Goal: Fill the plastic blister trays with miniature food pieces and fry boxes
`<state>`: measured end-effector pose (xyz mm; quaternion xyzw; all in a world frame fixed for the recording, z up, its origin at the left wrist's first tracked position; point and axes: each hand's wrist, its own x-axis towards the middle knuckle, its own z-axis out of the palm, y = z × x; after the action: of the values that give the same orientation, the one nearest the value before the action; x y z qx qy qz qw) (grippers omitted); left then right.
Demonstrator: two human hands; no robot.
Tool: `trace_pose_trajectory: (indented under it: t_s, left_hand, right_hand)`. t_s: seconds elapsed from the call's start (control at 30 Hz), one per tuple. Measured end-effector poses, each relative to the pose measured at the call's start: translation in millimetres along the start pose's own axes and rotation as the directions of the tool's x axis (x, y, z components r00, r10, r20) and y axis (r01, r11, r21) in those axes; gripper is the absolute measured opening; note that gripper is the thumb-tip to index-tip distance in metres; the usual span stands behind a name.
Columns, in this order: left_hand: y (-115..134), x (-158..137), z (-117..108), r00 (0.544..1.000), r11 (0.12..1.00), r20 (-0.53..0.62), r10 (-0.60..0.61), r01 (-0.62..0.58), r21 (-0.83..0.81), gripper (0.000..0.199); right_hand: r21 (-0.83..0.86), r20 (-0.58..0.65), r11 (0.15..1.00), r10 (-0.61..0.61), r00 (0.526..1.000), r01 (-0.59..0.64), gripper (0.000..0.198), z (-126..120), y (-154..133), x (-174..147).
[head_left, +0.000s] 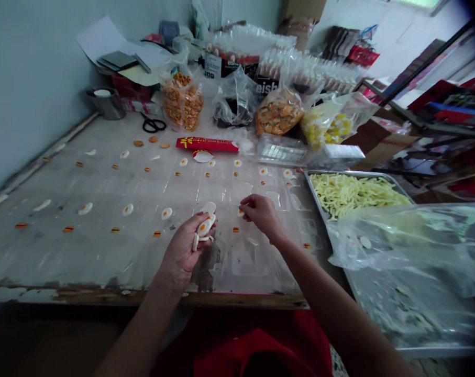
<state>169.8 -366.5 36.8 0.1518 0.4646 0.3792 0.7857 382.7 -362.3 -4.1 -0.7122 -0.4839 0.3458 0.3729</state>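
Note:
Several miniature fried eggs [206, 225], white with orange yolks, are bunched in my left hand [183, 246], its fingers curled around them. My right hand [261, 213] is to the right, low over the table, thumb and fingertips pinched on one small fried egg [240, 212], partly hidden by the fingers. Whether that egg touches the surface I cannot tell. Clear plastic packs [251, 257] lie in rows on the table. Small burger-like pieces [115, 230] and more fried eggs [128, 209] sit in rows on them. A burger-like piece [236, 230] lies just below my right hand.
A metal tray [328, 230] of yellow fry-like strips [355, 191] stands right, partly under plastic sheeting [410, 235]. Along the back are black scissors [154, 124], a red carton [208, 144], bags of orange-brown pieces [182, 102] and a bag of yellow pieces [327, 125].

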Motion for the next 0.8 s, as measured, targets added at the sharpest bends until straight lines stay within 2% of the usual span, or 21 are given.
trace_pose_trajectory:
  t_s: [0.07, 0.17, 0.2, 0.27, 0.33, 0.37, 0.4, 0.43, 0.47, 0.53, 0.57, 0.6, 0.63, 0.7, 0.77, 0.8]
  left_hand:
    - [-4, 4, 1, 1.000, 0.998, 0.002, 0.024, -0.024, 0.065, 0.023]
    - [-9, 6, 4, 0.997, 0.985, -0.031, 0.067, -0.061, 0.161, 0.030]
    - [-11, 5, 8, 0.997, 0.980, -0.035, 0.074, -0.066, 0.189, 0.031]
    - [-16, 3, 19, 0.997, 0.966, 0.000, 0.072, -0.070, 0.249, 0.031]
    - [-24, 1, 35, 0.998, 0.950, 0.058, 0.036, -0.052, 0.308, 0.030]
    - [-30, 0, 43, 0.996, 0.941, 0.086, 0.008, -0.037, 0.336, 0.030]
    - [-35, -1, 51, 0.994, 0.933, 0.107, -0.024, -0.017, 0.360, 0.029]
    - [-39, 0, 59, 0.990, 0.926, 0.122, -0.063, 0.013, 0.377, 0.028]
    - [-43, 1, 65, 0.986, 0.922, 0.128, -0.107, 0.050, 0.385, 0.028]
    - [-47, 8, 74, 0.977, 0.925, 0.118, -0.176, 0.123, 0.359, 0.026]
    - [-46, 12, 76, 0.974, 0.933, 0.107, -0.201, 0.157, 0.325, 0.025]
    - [-45, 17, 78, 0.971, 0.941, 0.093, -0.219, 0.185, 0.284, 0.023]
    - [-43, 22, 79, 0.970, 0.948, 0.084, -0.227, 0.201, 0.249, 0.023]
    - [-38, 31, 80, 0.970, 0.952, 0.087, -0.228, 0.204, 0.226, 0.023]
    - [-33, 36, 81, 0.969, 0.946, 0.111, -0.219, 0.183, 0.267, 0.027]
    - [-31, 37, 82, 0.970, 0.942, 0.124, -0.207, 0.164, 0.293, 0.029]
  right_hand:
    - [-0.123, -0.019, 0.992, -0.031, 0.999, 0.029, 0.007, 2, -7, 1]
    - [-0.264, -0.105, 0.962, -0.106, 0.989, 0.075, 0.019, -5, -15, -6]
    - [-0.223, -0.117, 0.971, -0.115, 0.986, 0.087, 0.025, -9, -16, -12]
    - [0.022, -0.044, 0.996, -0.089, 0.995, 0.090, 0.033, -17, -18, -27]
    - [0.306, 0.094, 0.952, -0.053, 0.994, 0.021, 0.036, -26, -17, -43]
    - [0.396, 0.134, 0.918, -0.032, 0.991, -0.024, 0.035, -32, -14, -51]
    - [0.443, 0.132, 0.895, -0.006, 0.991, -0.053, 0.033, -39, -11, -58]
    - [0.453, 0.080, 0.890, 0.022, 0.997, -0.056, 0.030, -47, -6, -64]
    - [0.426, -0.023, 0.904, 0.041, 0.999, -0.027, 0.027, -57, 0, -69]
    - [0.226, -0.288, 0.970, -0.019, 0.957, 0.087, 0.020, -77, 14, -75]
    - [0.055, -0.383, 0.987, -0.120, 0.916, 0.153, 0.014, -87, 22, -76]
    - [-0.141, -0.408, 0.966, -0.256, 0.877, 0.216, 0.010, -94, 30, -76]
    - [-0.331, -0.352, 0.901, -0.394, 0.849, 0.281, 0.011, -99, 37, -76]
    - [-0.588, -0.104, 0.696, -0.571, 0.815, 0.412, 0.018, -102, 47, -76]
    - [-0.690, 0.115, 0.523, -0.603, 0.790, 0.500, 0.021, -98, 53, -75]
    - [-0.711, 0.189, 0.469, -0.590, 0.785, 0.524, 0.022, -94, 54, -75]
